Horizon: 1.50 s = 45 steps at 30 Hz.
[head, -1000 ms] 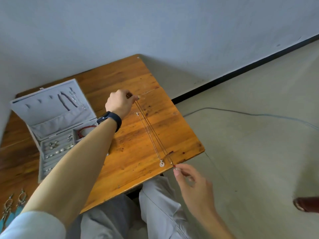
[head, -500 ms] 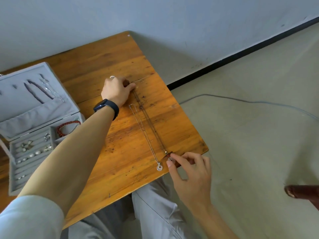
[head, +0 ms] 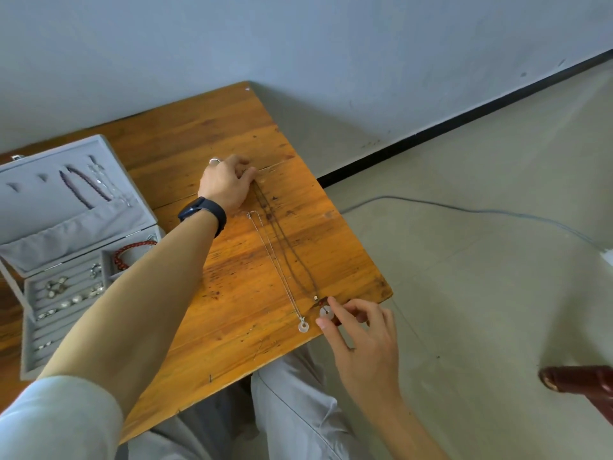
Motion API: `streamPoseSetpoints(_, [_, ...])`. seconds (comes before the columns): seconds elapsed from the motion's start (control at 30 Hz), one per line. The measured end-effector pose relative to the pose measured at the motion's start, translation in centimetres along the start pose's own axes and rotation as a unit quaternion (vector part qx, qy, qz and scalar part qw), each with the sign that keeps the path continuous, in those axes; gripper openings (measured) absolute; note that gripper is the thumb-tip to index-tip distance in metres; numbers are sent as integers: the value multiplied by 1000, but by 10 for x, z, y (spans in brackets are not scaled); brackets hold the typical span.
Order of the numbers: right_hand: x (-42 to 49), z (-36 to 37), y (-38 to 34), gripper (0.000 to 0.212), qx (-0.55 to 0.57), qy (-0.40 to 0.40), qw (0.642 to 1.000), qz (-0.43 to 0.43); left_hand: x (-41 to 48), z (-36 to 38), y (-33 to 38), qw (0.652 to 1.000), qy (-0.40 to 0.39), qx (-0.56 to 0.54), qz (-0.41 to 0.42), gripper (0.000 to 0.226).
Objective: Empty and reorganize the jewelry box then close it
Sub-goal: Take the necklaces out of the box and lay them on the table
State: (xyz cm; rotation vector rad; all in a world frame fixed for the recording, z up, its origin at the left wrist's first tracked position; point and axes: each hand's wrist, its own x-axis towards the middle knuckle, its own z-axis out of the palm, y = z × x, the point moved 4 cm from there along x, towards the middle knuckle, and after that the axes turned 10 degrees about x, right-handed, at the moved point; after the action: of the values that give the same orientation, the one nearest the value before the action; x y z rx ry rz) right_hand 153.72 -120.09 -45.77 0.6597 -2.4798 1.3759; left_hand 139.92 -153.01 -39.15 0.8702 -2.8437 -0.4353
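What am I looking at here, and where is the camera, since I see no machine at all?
There is no machine: a person works with bare hands, and the single picture comes from a camera worn on the head, looking forward and down. That is why you see arms, lap and floor. On the wooden table two necklaces lie stretched out side by side: a silver chain with a ring pendant, which neither hand holds, and a dark cord necklace. The left hand, the one with the watch, has its fingers curled on the cord's far end. The right hand pinches the cord's pale disc pendant near the table's edge. At the left stands the open grey jewelry box, with a red bead bracelet and small pieces in its tray.
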Motion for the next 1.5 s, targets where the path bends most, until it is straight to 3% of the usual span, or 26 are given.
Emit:
streamPoseSetpoints(0.27, [1,-21,-5,34,38,-33,999,20,-52,-35,-1,999,-39,29,11,42])
streamPoseSetpoints(0.4, [14,-32,-23,26,22,-42,997,-64,-105,-51,0,996,-10,75,37,45])
streamPoseSetpoints(0.6, [45,-19,-66,34,-5,-139,981,-135,-184,-61,-16,990,54,115,63,52])
streamPoseSetpoints(0.77, [64,9,-102,39,-38,-204,960,-186,-226,-73,-45,988,80,125,44,54])
streamPoseSetpoints(1.23, [107,94,-211,38,-93,-264,914,-293,-246,-129,-145,978,118,162,-51,50])
streamPoseSetpoints(1.37, [130,125,-232,39,-104,-272,907,-305,-231,-143,-179,980,122,130,-84,50])
streamPoseSetpoints(1.5, [159,162,-248,40,-113,-274,907,-299,-209,-148,-218,981,132,-1,-143,53])
